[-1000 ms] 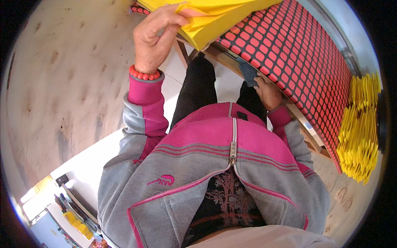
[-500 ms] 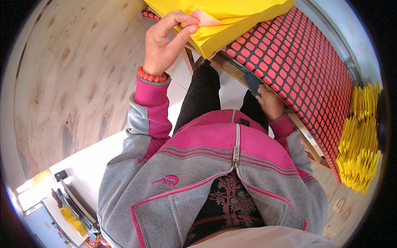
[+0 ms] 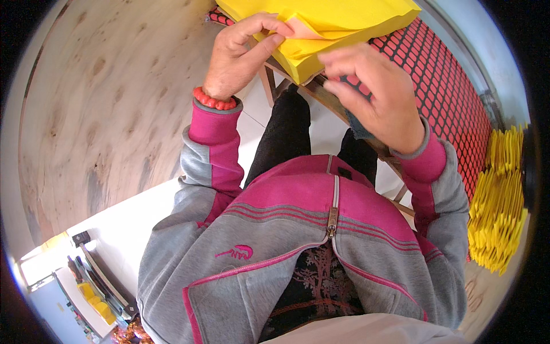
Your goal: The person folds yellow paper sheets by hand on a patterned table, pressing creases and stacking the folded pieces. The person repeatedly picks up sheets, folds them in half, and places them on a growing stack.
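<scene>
Yellow stack (image 3: 338,23) far centre on red mesh (image 3: 452,92), near corner overhanging. My left hand (image 3: 243,51) pinches its top sheet's edge; right hand (image 3: 375,94) loose, empty, just beside. Second yellow pile (image 3: 498,206) right; open floor (image 3: 103,114) left.

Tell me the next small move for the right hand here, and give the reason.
Probably bring the right hand the rest of the way to the yellow sheet stack. The left hand already pinches up a corner of the top sheet, while the right hand hovers open just short of the stack's edge, holding nothing.
</scene>
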`<act>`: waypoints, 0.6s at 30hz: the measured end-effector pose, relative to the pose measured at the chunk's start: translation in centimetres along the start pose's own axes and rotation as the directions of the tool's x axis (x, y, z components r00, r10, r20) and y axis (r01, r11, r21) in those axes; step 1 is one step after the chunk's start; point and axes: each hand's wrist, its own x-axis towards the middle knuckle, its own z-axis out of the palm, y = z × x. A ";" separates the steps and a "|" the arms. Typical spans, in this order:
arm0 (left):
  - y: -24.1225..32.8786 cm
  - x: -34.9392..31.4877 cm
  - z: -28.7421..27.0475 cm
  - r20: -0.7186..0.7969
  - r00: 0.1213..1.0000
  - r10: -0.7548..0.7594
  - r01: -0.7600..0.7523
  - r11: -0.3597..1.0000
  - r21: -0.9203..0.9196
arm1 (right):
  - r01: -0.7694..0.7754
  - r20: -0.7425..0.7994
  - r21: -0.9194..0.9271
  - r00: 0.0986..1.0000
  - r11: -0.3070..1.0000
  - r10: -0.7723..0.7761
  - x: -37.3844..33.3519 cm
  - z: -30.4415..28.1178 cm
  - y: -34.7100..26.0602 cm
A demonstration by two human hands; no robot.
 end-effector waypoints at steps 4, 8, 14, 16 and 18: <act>-0.3 -0.1 0.1 -0.027 0.998 -0.055 0.051 0.990 -0.134 | 0.160 -0.103 -0.209 0.977 0.965 -0.185 2.5 1.3 1.5; -0.5 0.1 -0.1 -0.004 0.995 -0.099 0.095 0.972 -0.216 | 0.191 -0.069 -0.313 0.972 0.930 -0.223 2.9 1.6 2.3; 0.4 0.2 -0.5 0.018 0.983 -0.181 0.182 0.975 -0.124 | 0.189 -0.031 -0.404 0.975 0.895 -0.220 3.4 1.6 2.4; 0.6 0.2 -0.4 0.025 0.983 -0.184 0.185 0.976 -0.111 | 0.265 -0.068 -0.442 0.943 0.857 -0.327 3.7 1.7 2.6; 0.6 0.2 -0.4 0.020 0.989 -0.147 0.148 0.982 -0.114 | 0.278 -0.049 -0.431 0.943 0.858 -0.330 3.8 1.6 2.9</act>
